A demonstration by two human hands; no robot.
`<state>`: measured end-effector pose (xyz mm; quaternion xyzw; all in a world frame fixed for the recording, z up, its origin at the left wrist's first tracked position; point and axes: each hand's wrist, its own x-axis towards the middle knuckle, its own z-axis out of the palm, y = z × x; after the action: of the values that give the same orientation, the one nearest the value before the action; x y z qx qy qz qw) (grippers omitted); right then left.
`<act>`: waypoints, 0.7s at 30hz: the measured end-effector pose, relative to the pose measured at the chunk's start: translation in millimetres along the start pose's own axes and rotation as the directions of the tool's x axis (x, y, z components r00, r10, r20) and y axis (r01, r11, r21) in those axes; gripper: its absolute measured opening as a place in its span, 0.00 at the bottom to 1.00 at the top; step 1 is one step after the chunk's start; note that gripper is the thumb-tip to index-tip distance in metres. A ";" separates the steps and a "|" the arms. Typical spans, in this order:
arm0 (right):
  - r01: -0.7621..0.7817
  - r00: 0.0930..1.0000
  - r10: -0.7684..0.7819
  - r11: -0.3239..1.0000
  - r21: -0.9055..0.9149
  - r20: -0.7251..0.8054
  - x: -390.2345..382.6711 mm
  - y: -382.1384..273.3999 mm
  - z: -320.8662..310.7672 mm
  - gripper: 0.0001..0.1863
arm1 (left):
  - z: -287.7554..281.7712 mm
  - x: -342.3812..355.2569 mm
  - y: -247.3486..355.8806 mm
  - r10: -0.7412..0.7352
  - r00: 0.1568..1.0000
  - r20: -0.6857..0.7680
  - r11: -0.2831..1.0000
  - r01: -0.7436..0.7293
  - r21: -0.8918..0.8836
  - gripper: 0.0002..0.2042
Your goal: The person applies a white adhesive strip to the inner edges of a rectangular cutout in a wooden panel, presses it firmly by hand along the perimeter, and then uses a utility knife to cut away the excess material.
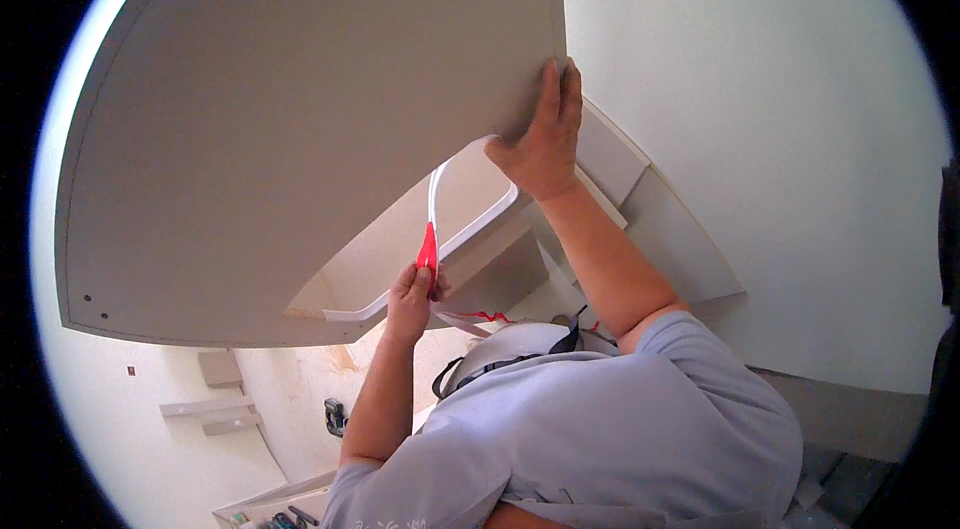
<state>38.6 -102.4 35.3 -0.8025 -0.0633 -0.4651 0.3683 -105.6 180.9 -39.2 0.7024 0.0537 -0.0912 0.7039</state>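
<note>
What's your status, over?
Left grip shut on red-handled tool at white edge strip. Right grip clamps grey panel corner. No obstruction seen.

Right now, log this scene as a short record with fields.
left hand: grip shut on red tool, held upright
right hand: raised, grip on the panel edge near a corner
panel: large, flat, grey, overhead; small holes near its lower left corner
white strip: curved, under the panel; the red tool's upper end meets it
nearby: white helmet between the arms; pale wall at right
</note>
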 end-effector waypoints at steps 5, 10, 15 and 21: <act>0.000 0.999 -0.002 0.999 0.044 0.036 0.7 -0.6 -2.0 0.67 | -6.1 11.9 0.0 -0.142 0.984 0.110 0.988 0.133 0.081 0.13; 0.013 1.000 -0.014 0.998 0.055 0.022 -2.6 -1.0 5.5 0.67 | -12.4 18.5 -24.0 -0.116 0.976 0.184 0.990 0.098 0.104 0.13; -0.023 0.999 0.021 0.999 0.047 0.034 -1.4 -4.4 2.1 0.69 | -9.6 13.1 -23.2 -0.091 0.980 0.178 0.995 0.083 0.052 0.15; 0.163 0.986 -0.163 0.986 -0.013 -0.012 6.8 -14.7 -4.0 0.71 | -9.1 17.0 -21.5 -0.037 0.982 0.186 0.988 0.007 0.157 0.12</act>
<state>33.1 -96.1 49.6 -0.7938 -0.1238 -0.4993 0.3246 -92.9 189.2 -63.8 0.7428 -0.0125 -0.1690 0.6477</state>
